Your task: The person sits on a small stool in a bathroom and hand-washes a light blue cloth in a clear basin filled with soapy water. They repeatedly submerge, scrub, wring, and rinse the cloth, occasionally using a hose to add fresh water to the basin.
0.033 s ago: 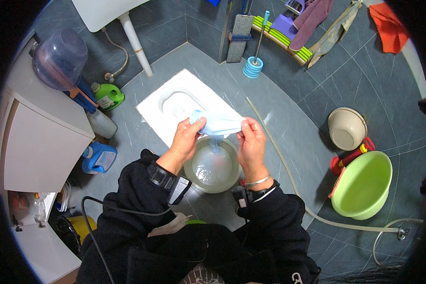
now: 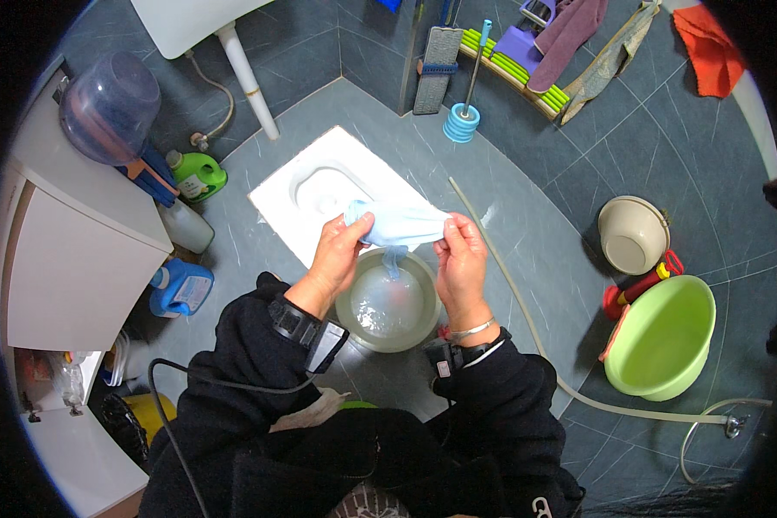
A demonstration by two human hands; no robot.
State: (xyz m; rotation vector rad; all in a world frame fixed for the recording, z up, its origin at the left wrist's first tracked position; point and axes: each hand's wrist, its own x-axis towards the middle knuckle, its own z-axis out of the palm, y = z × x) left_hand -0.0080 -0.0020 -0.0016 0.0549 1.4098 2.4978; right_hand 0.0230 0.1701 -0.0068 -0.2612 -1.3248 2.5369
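A light-blue, wet-looking sock-like cloth (image 2: 401, 224) is stretched sideways between my two hands. My left hand (image 2: 344, 246) grips its bunched left end, thumb on top. Its narrow right end is pinched between the thumb and fingers of my right hand (image 2: 460, 246). A darker blue flap (image 2: 394, 259) of cloth hangs from the middle toward a round grey-green basin (image 2: 365, 337) of water below. Something reddish shows faintly in the water; I cannot make out what it is.
Beyond my hands lies a white squat toilet (image 2: 272, 200). A hose (image 2: 518, 302) crosses the floor on the right, near a green tub (image 2: 665, 341), a beige bucket (image 2: 634, 233) and a red plunger-like tool (image 2: 639, 287). Detergent bottles (image 2: 183, 287) stand left, beside a white cabinet (image 2: 86, 268).
My right hand has shifted very slightly to the right, drawing the light-blue cloth a little longer. My left hand stays nearly in place.
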